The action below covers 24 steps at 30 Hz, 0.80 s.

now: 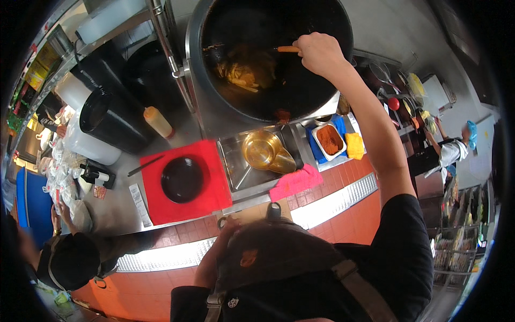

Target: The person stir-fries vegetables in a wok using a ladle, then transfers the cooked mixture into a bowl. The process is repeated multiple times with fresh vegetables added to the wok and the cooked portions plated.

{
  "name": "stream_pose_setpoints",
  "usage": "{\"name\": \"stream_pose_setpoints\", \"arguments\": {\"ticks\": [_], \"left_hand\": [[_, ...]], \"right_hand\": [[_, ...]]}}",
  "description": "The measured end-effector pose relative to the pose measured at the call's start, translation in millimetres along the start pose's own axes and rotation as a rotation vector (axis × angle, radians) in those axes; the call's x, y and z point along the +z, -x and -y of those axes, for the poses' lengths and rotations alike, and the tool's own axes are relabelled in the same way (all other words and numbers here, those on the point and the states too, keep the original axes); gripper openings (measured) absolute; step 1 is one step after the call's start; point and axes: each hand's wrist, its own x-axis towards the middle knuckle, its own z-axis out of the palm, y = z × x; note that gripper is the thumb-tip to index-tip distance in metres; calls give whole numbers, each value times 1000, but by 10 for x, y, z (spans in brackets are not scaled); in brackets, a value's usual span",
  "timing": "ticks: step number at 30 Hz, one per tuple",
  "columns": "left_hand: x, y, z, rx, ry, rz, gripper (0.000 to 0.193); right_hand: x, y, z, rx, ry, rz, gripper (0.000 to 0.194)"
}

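A large black wok [318, 92] lies before me, with pale strips of food [241, 76] in brownish liquid at its left side. My right hand [320, 52] is over the wok, closed on the orange-brown handle [287, 49] of a utensil whose working end I cannot make out. Low beside my body, near the counter's front edge, is my left hand [231, 225]; its fingers are partly hidden and I cannot tell if it holds anything. A black bowl [182, 180] rests on a red cloth [155, 207], left of a yellowish transparent jug [261, 151] in a steel basin.
Left of the wok stand a squeeze bottle [158, 122], tall black containers [114, 120] and chopsticks [145, 165]. A tub of red powder [330, 139], a yellow cloth [355, 146] and a pink cloth [295, 183] lie right. One person handles bags far left; another works far right.
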Motion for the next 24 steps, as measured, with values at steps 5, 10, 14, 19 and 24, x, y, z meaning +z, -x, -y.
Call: {"name": "stream_pose_setpoints", "arguments": {"ticks": [5, 10, 14, 19, 24], "left_hand": [[74, 95, 239, 38, -212, -76, 18], [-439, 64, -643, 329, -732, 444, 25], [-974, -11, -1954, 49, -642, 22, 29], [-1270, -810, -2586, -45, -528, -373, 25], [-1217, -1468, -2203, -121, -610, -232, 30]], "right_hand": [[-100, -201, 499, 314, -392, 5, 20], [83, 254, 919, 204, -514, 464, 28], [87, 408, 858, 331, -449, 226, 25], [-39, 286, 1016, 72, -352, 295, 24], [-214, 565, 435, 208, -271, 241, 25]]}}
